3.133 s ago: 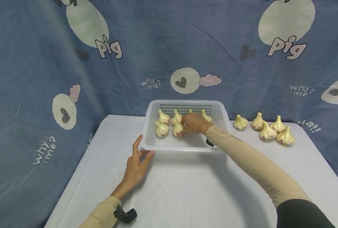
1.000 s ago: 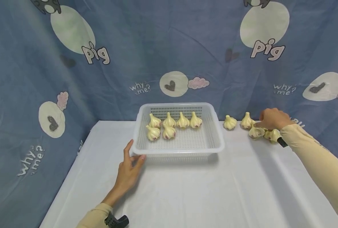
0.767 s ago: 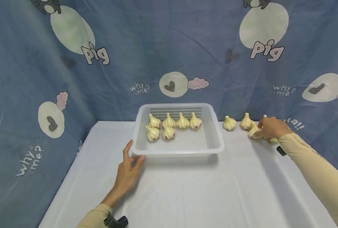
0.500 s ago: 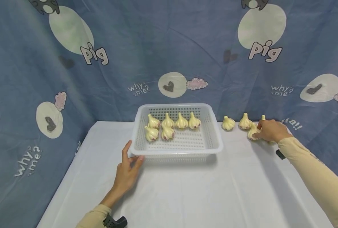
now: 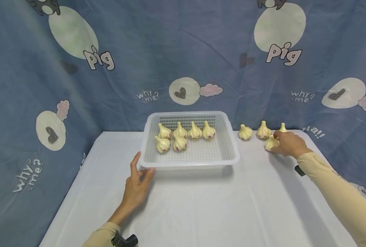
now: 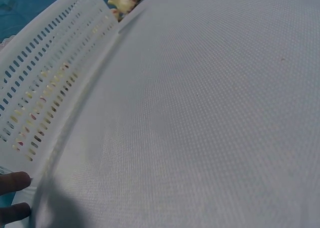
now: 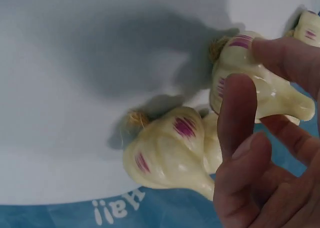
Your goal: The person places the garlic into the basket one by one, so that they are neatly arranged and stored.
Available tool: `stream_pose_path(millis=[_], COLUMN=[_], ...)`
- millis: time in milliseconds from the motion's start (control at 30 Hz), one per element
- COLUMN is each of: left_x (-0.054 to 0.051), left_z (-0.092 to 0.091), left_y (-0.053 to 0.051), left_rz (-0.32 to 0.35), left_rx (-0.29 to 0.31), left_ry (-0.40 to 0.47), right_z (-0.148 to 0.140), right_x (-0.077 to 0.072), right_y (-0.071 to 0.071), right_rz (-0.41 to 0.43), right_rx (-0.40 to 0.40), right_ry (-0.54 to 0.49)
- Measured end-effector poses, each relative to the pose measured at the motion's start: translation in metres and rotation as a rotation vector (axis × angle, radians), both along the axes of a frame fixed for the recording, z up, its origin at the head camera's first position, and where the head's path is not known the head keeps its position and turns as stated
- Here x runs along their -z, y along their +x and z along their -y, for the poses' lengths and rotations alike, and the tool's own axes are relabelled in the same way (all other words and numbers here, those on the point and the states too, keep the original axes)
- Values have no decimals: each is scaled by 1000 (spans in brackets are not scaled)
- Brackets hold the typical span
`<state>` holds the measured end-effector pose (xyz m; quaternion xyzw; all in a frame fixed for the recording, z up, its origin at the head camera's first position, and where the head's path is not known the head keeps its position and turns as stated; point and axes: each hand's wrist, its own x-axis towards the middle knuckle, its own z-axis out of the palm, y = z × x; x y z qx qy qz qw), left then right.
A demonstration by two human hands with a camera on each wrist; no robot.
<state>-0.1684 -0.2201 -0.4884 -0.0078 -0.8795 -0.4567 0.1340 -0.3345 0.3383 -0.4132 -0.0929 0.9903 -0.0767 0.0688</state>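
Observation:
A white plastic basket (image 5: 207, 156) with perforated walls stands at the back of the table. Garlic bulbs (image 5: 180, 142) sit in it in two rows, filling the back and the front left. At the basket's front left corner my left hand (image 5: 135, 190) has thumb and index finger spread, touching the rim; two fingertips (image 6: 15, 183) show against the corner in the left wrist view. My right hand (image 5: 289, 144) pinches a garlic bulb (image 7: 245, 82) on the table to the right, thumb and fingers around it. Another bulb (image 7: 167, 148) lies beside that hand, hidden from the head view.
More garlic bulbs stand right of the basket, one (image 5: 245, 132) near its wall and others (image 5: 263, 130) close to my right hand. A blue printed cloth (image 5: 133, 68) hangs behind the white-covered table (image 5: 198, 206).
My right hand has left the basket and gone right to the loose garlic, then shifted slightly left and forward onto one bulb. The left hand stays at the basket corner.

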Motion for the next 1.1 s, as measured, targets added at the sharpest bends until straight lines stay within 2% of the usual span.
stream_pose_path(millis=[100, 333, 700, 1100], left_x=[1, 1, 0, 0], left_z=[-1, 0, 0, -1], left_y=[0, 1, 1, 1], left_rz=[-3, 15, 40, 51], left_rx=[1, 9, 7, -7], left_ry=[2, 9, 19, 16], right_z=[1, 2, 4, 4], right_x=[2, 9, 16, 25], right_y=[3, 8, 8, 13], right_rz=[-6, 46, 6, -29], right_rx=[2, 44, 60, 69], right_ry=[-17, -60, -76, -156])
